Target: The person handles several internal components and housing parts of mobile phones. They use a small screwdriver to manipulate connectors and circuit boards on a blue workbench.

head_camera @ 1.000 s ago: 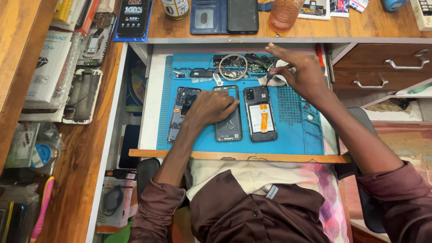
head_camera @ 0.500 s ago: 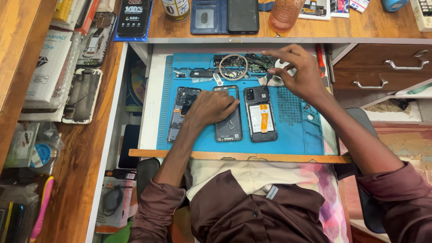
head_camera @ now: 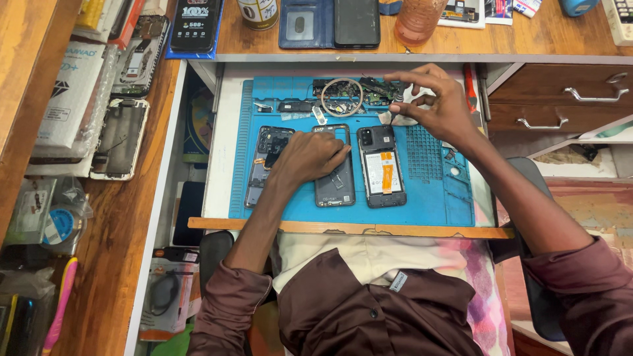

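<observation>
1. L hand [head_camera: 310, 157]: palm down, fingers curled, pressing on the grey phone frame [head_camera: 335, 173] in the middle of the blue repair mat [head_camera: 435, 198]. Grip not closed round it, just flat hold-down.
2. R hand [head_camera: 438, 105]: up at the mat's top edge, thumb + index pressed together, pinching a small thin tool [head_camera: 393, 116]. Tip points down, just above the opened phone. Can't tell the tool type, too small.
3. Opened phone [head_camera: 382, 167]: back off, battery w/ orange tab showing, lies just right of the grey frame, nearly touching.
4. Third phone chassis [head_camera: 267, 165]: dark, left of the frame, partly under L wrist.
5. Wire ring [head_camera: 341, 97] + loose boards/parts along the mat's top strip, near R hand.
6. Mat sits on a pulled-out white drawer [head_camera: 217, 132] below the wooden tabletop [head_camera: 560, 33].
7. On tabletop: blue wallet case w/ black phone [head_camera: 330, 23], orange-ish bottle [head_camera: 419, 18].
</observation>
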